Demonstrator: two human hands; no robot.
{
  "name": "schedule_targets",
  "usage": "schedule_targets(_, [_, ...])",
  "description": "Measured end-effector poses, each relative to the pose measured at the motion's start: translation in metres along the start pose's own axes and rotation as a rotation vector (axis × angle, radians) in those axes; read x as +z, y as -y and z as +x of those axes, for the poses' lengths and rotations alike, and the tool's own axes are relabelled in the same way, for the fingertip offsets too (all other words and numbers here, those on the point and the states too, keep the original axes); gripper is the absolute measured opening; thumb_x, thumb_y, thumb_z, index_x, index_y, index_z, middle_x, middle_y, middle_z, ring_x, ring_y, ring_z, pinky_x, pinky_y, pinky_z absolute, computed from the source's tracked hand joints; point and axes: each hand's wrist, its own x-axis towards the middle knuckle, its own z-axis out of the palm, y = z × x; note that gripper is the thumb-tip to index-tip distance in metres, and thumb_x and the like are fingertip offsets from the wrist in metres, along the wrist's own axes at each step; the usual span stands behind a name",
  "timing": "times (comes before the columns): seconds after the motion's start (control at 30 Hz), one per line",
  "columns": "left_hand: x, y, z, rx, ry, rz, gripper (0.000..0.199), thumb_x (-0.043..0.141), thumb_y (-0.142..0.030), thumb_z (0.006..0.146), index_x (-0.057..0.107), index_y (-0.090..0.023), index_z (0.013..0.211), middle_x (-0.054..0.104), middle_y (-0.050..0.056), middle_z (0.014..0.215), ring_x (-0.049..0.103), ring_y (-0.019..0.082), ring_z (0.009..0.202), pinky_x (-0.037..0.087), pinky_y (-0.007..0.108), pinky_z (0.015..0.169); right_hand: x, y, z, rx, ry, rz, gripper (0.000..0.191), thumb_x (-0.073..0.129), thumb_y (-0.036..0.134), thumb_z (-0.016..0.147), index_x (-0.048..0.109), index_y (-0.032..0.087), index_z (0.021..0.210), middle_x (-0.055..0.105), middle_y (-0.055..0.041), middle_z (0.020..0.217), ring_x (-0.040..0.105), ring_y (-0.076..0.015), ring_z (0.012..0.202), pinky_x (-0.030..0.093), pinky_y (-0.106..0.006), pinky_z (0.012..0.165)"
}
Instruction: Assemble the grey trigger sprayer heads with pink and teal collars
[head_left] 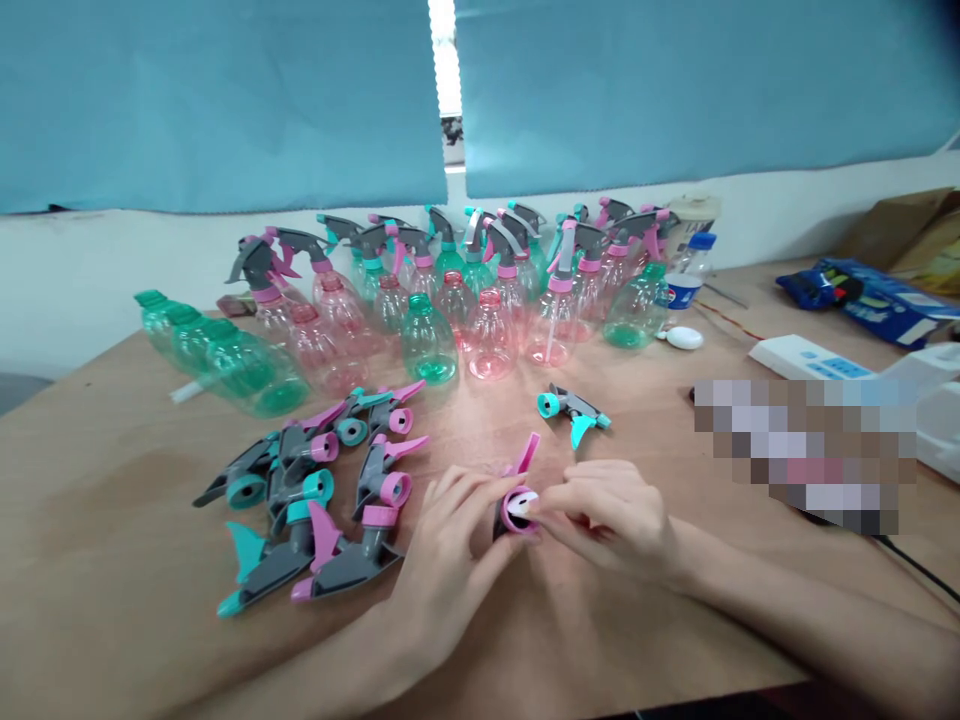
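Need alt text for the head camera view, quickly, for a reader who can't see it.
The left hand and right hand hold a pink-and-grey trigger sprayer head above a wooden table, the right fingertips at its pink collar. Loose sprayer heads lie to the left, and pink and green plastic bottles stand beyond.
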Motion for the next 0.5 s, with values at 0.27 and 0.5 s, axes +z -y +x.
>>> schedule_targets(0.27, [-0.0001,0.0025,0.0012,0.038,-0.022,-0.026,0.037,0.068,-0.013,0.079,0.055,-0.023,0.113,0.061,0.0,0.098,0.052,0.019,0.09,0.042,0.033,0.079,0.0012,0.0042,-0.001,0.094,0.065,0.143,0.007,0.062,0.017,0.079,0.059,0.015,0.086,0.052,0.0046,0.052,0.046,-0.0088,0.047,0.038,-0.021,0.048])
schedule_targets(0.5, [0.0002,0.0055,0.0007,0.092,-0.033,0.075,0.031,0.065,-0.021,0.083,0.057,-0.02,0.112,0.062,0.003,0.099,0.052,0.02,0.091,0.042,0.034,0.079,-0.002,-0.0005,-0.0035,0.175,0.096,0.153,0.007,0.058,0.013,0.079,0.053,0.017,0.082,0.05,0.0048,0.057,0.044,-0.0082,0.048,0.036,-0.021,0.048])
